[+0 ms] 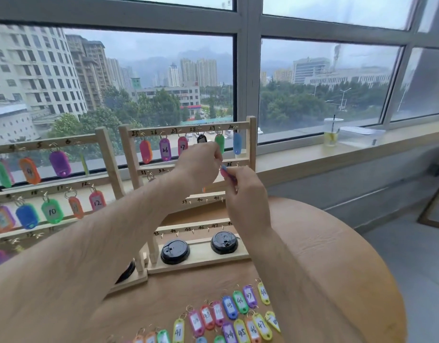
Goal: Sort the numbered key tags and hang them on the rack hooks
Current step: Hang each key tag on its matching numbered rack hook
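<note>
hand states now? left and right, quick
Left hand: fingers pinch the ring end of the key tag.
Right hand: fingers grip the body of the same key tag.

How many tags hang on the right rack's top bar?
6, under numbers 25 to 30: red tag, purple tag, pink tag, black tag, green tag, blue tag. The left hand partly covers the black tag.

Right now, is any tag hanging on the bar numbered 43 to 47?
No, the hooks on that bar are bare; tags in the forties lie on the table.
</note>
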